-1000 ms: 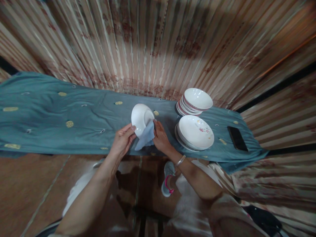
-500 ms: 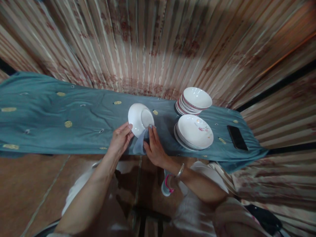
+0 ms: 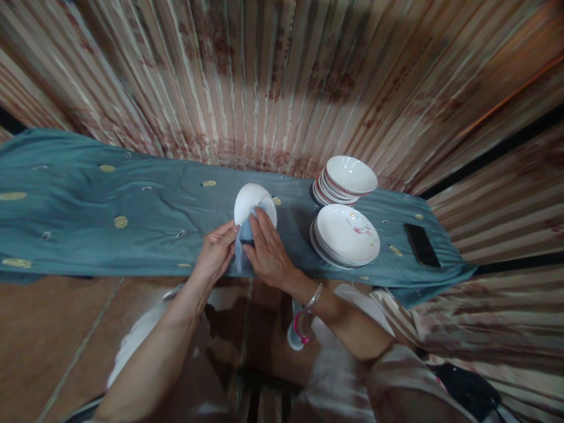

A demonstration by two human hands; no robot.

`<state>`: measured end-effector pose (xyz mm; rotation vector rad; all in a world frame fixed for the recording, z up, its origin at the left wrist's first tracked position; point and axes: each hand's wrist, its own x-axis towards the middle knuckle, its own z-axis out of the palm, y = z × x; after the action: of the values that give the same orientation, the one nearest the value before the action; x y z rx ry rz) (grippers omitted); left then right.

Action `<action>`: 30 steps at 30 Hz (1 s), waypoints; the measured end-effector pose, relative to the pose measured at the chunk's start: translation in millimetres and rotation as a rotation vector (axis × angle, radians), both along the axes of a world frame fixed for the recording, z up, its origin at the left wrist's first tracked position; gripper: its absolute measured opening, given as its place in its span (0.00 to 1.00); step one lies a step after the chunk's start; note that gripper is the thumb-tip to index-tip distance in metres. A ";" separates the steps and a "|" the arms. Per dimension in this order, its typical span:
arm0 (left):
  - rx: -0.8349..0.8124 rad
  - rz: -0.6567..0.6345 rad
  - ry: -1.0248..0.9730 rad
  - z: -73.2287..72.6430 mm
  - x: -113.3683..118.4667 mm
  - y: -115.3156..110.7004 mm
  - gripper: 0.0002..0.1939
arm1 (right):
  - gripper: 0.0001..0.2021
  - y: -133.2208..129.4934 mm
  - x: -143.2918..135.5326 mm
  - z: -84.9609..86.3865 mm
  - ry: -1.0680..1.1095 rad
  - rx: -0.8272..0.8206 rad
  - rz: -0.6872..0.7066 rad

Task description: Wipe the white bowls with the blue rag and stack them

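A white plate (image 3: 247, 198) is tilted up above the front part of the table, its underside towards me. My left hand (image 3: 215, 249) is closed on the plate's left edge, thumb and fingers pinching the rim. Over the plate's underside, my right hand (image 3: 269, 244) presses a thin blue-grey cloth (image 3: 245, 235) against the surface. The cloth's loose end hangs down between both hands. My right palm and fingers hide the lower right of the plate.
Right of my hands, a stack of plates (image 3: 348, 235) with a floral pattern stands near the front edge. Behind it is a stack of bowls (image 3: 350, 176). A black phone (image 3: 422, 245) lies further right on the blue-green tablecloth (image 3: 167, 217). A pleated curtain (image 3: 255, 88) hangs behind.
My right hand and the cloth have slid up and left across the plate's underside. The plate has turned slightly and shifted a little right in my left hand.
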<state>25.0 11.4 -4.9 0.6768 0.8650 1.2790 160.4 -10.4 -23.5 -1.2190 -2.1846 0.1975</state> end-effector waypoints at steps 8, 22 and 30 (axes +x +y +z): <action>0.054 -0.093 0.017 -0.5 2.3 -7.0 0.15 | 0.25 16.4 -1.4 26.1 -0.019 0.014 -0.012; 0.005 -0.111 0.005 -0.6 3.8 -9.2 0.12 | 0.24 32.3 -1.4 37.8 0.031 0.040 -0.061; -0.047 -0.043 -0.034 -3.9 -1.0 -5.6 0.07 | 0.26 25.2 -2.6 26.1 -0.016 0.036 -0.055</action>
<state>24.0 5.8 -8.8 0.6318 0.8456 1.2252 157.8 14.8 2.6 -1.2627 -2.1557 0.1255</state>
